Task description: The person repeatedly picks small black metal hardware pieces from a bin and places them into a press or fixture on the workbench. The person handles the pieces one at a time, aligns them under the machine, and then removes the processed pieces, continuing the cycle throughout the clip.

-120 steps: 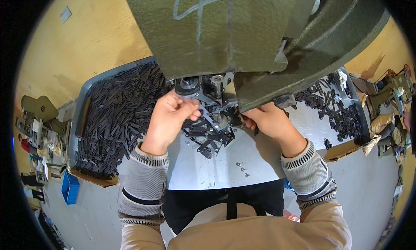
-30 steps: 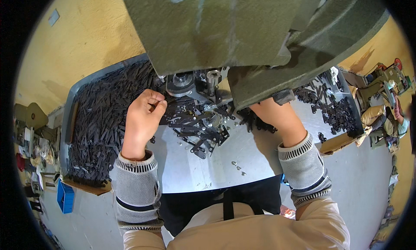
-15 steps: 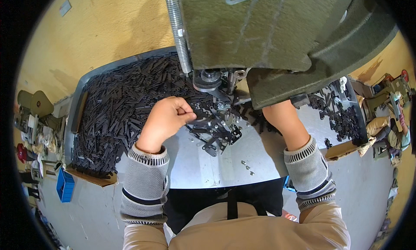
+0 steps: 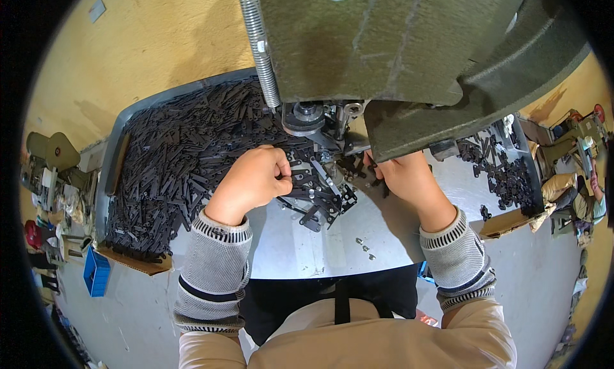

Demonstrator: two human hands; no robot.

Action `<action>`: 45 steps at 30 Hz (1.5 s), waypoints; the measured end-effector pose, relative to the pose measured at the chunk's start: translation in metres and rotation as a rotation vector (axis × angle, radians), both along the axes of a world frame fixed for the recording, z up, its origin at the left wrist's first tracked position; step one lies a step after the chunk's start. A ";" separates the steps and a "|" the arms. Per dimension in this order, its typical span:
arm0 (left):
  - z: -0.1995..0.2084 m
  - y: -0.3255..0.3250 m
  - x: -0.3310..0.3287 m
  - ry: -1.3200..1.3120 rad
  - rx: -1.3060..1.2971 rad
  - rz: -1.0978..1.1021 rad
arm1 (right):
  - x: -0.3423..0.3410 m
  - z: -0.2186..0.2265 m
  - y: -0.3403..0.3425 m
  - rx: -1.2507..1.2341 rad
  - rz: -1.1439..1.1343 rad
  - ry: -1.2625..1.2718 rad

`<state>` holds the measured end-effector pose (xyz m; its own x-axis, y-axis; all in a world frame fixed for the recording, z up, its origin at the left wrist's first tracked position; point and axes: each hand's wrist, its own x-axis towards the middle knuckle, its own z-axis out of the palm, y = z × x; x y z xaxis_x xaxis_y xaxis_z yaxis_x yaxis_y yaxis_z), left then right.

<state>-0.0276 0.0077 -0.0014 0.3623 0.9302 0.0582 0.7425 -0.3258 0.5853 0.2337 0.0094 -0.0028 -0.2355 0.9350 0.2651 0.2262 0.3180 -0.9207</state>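
Note:
My left hand [image 4: 256,182] is closed in a pinch, thumb against fingers, at the left edge of a loose heap of riveted metal strips [image 4: 312,215]. Whatever sits in that pinch is hidden. My right hand [image 4: 409,182] reaches in under the machine's dark green arm, its fingers bent together close to small dark parts; what they hold cannot be made out. Between both hands, a shiny flat strip [image 4: 326,177] lies slanted below the machine's tool head [image 4: 307,118].
A broad pile of black flat strips [image 4: 173,151] fills the left of the metal table [image 4: 300,257]. Small black pieces [image 4: 505,177] lie at the right. The green machine body [image 4: 364,49] and a coil spring [image 4: 259,46] hang overhead. A blue bin [image 4: 96,274] stands on the floor.
My right hand has drawn left from behind the machine arm, so its fingers now show. The left hand has shifted slightly right, and the shiny strip now shows between the hands.

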 end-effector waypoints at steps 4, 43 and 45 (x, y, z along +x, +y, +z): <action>-0.002 0.002 0.000 -0.074 0.116 -0.004 | 0.001 0.002 -0.001 -0.122 -0.034 -0.050; -0.006 -0.016 0.040 -0.815 -0.162 0.037 | 0.003 0.011 -0.008 -0.396 0.107 0.092; -0.006 -0.016 0.041 -0.790 -0.165 0.048 | 0.002 0.010 -0.008 -0.390 0.118 0.089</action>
